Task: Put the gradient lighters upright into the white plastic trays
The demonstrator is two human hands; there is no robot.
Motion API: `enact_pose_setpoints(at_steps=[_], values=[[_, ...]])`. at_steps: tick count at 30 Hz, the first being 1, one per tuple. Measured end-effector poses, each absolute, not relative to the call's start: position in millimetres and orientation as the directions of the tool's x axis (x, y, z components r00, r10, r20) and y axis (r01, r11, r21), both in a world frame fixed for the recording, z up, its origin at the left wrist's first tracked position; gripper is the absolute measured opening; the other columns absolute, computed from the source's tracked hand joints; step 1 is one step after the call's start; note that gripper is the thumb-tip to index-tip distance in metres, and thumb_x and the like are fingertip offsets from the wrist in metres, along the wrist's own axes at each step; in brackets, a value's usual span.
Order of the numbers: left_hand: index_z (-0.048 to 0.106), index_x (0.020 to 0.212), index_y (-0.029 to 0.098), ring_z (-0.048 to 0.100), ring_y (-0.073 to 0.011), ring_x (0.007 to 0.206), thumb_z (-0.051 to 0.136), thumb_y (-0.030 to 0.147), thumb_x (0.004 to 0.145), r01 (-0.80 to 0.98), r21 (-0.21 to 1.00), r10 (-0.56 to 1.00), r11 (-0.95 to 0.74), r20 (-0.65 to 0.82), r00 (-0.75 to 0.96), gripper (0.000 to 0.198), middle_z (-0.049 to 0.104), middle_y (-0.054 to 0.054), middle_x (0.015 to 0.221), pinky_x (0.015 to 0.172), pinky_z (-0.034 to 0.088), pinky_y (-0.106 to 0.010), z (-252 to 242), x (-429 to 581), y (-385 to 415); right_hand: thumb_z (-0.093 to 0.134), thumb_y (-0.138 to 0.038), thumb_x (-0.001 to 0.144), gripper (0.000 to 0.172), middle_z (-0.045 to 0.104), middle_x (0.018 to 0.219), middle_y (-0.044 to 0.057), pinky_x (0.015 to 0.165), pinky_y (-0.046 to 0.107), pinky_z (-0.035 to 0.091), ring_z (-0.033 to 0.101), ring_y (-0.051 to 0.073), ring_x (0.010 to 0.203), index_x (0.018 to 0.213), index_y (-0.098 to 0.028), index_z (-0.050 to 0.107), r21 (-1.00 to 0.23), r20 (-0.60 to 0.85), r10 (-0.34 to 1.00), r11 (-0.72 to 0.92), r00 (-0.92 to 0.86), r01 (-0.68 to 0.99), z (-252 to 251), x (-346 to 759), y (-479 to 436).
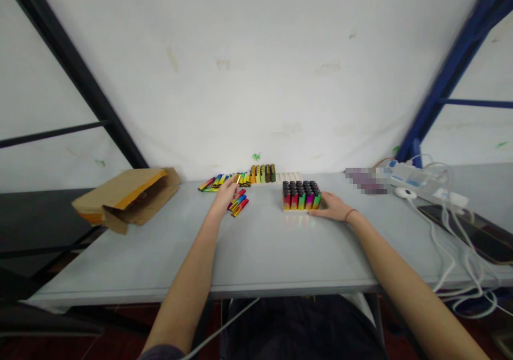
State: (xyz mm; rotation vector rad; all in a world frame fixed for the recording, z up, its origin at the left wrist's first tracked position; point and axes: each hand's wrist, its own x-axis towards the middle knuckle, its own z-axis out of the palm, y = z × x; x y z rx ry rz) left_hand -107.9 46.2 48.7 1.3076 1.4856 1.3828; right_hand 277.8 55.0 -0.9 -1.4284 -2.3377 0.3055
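A block of upright lighters (301, 195) with black tops and rainbow-coloured bodies stands in a pale tray (289, 209) on the table. My right hand (333, 208) grips the right side of this tray, thumb at its front corner. Farther left, my left hand (227, 193) is closed, with a gold-coloured lighter (238, 179) at its fingertips. Several loose lighters (240, 206) lie just right of that hand. Behind it a row of other loose lighters (218, 180) is partly hidden by the fingers.
Against the wall stands a second group of upright lighters (263, 173), beside a white slotted tray (289, 177). An open cardboard box (126, 194) lies at the left. White cables (452, 237), a power strip (425, 182) and a dark phone-like slab (476, 232) occupy the right side.
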Motion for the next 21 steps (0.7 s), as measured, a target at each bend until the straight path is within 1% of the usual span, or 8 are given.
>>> enact_pose_setpoints(at_steps=[4, 8, 10, 12, 14, 16, 19, 21], values=[[0.068, 0.122, 0.015, 0.058, -0.0111, 0.063, 0.078, 0.036, 0.068, 0.179, 0.97, 0.972, -0.165, 0.19, -0.135, 0.058, 0.063, 0.003, 0.07, 0.06, 0.047, -0.023, 46.5, -99.1, 44.2, 0.07, -0.066, 0.074, 0.058, 0.071, 0.118, 0.013, 0.099, 0.046, 0.05, 0.064, 0.034, 0.111, 0.109, -0.021, 0.067, -0.367, 0.215, 0.885, 0.465, -0.412, 0.806, -1.0, 277.6, 55.5], [0.066, 0.114, 0.017, 0.061, -0.0121, 0.07, 0.086, 0.04, 0.058, 0.108, 0.972, 0.954, -0.208, 0.226, -0.195, 0.064, 0.067, 0.002, 0.076, 0.063, 0.048, -0.022, 46.5, -88.8, 43.8, 0.07, -0.066, 0.074, 0.057, 0.071, 0.115, 0.013, 0.097, 0.045, 0.051, 0.065, 0.034, 0.108, 0.107, -0.02, 0.067, -0.364, 0.214, 0.885, 0.465, -0.413, 0.807, -0.6, 277.6, 55.7], [0.064, 0.105, 0.017, 0.061, -0.0109, 0.069, 0.087, 0.043, 0.06, 0.035, 0.983, 0.956, -0.182, 0.185, -0.228, 0.056, 0.066, 0.001, 0.077, 0.06, 0.046, -0.02, 48.4, -81.8, 42.7, 0.069, -0.066, 0.074, 0.057, 0.071, 0.116, 0.013, 0.097, 0.045, 0.051, 0.065, 0.034, 0.108, 0.108, -0.02, 0.067, -0.365, 0.204, 0.885, 0.466, -0.418, 0.806, 0.1, 277.6, 55.5], [0.061, 0.097, 0.017, 0.062, -0.01, 0.07, 0.083, 0.047, 0.068, -0.072, 0.987, 0.967, -0.145, 0.126, -0.223, 0.047, 0.064, 0.001, 0.078, 0.061, 0.047, -0.019, 51.4, -73.8, 39.9, 0.068, -0.066, 0.075, 0.057, 0.07, 0.117, 0.013, 0.098, 0.044, 0.051, 0.064, 0.033, 0.11, 0.108, -0.02, 0.067, -0.367, 0.199, 0.882, 0.471, -0.427, 0.802, 0.9, 277.6, 55.2], [0.058, 0.1, 0.019, 0.064, -0.0096, 0.071, 0.075, 0.051, 0.078, -0.179, 0.979, 0.98, -0.101, 0.067, -0.188, 0.041, 0.061, 0.002, 0.08, 0.064, 0.05, -0.021, 54.5, -65.5, 35.7, 0.068, -0.066, 0.075, 0.057, 0.07, 0.118, 0.013, 0.098, 0.045, 0.05, 0.064, 0.034, 0.111, 0.109, -0.02, 0.066, -0.368, 0.199, 0.88, 0.475, -0.431, 0.799, 1.5, 277.7, 54.9], [0.056, 0.106, 0.023, 0.061, -0.0075, 0.063, 0.067, 0.053, 0.086, -0.239, 0.97, 0.989, -0.047, 0.012, -0.147, 0.038, 0.057, 0.005, 0.077, 0.06, 0.049, -0.021, 56.0, -58.0, 31.5, 0.068, -0.066, 0.076, 0.057, 0.07, 0.117, 0.014, 0.099, 0.046, 0.05, 0.064, 0.034, 0.111, 0.109, -0.019, 0.066, -0.366, 0.194, 0.88, 0.475, -0.433, 0.801, 1.9, 277.8, 54.7], [0.054, 0.104, 0.023, 0.041, -0.0014, 0.042, 0.065, 0.053, 0.088, -0.199, 0.98, 0.994, 0.027, -0.047, -0.094, 0.036, 0.048, 0.008, 0.071, 0.042, 0.032, -0.015, 53.5, -49.0, 27.3, 0.068, -0.065, 0.077, 0.056, 0.07, 0.119, 0.014, 0.101, 0.046, 0.049, 0.063, 0.034, 0.113, 0.11, -0.019, 0.065, -0.367, 0.193, 0.876, 0.482, -0.442, 0.795, 2.1, 278.2, 54.5], [0.05, 0.101, 0.022, 0.03, 0.0005, 0.038, 0.07, 0.049, 0.085, -0.111, 0.991, 0.993, 0.068, -0.079, -0.091, 0.037, 0.044, 0.01, 0.069, 0.038, 0.02, -0.015, 49.7, -44.0, 26.0, 0.068, -0.064, 0.076, 0.055, 0.07, 0.118, 0.013, 0.101, 0.046, 0.05, 0.063, 0.033, 0.113, 0.108, -0.02, 0.065, -0.375, 0.204, 0.873, 0.487, -0.442, 0.789, 1.9, 278.5, 54.6]])
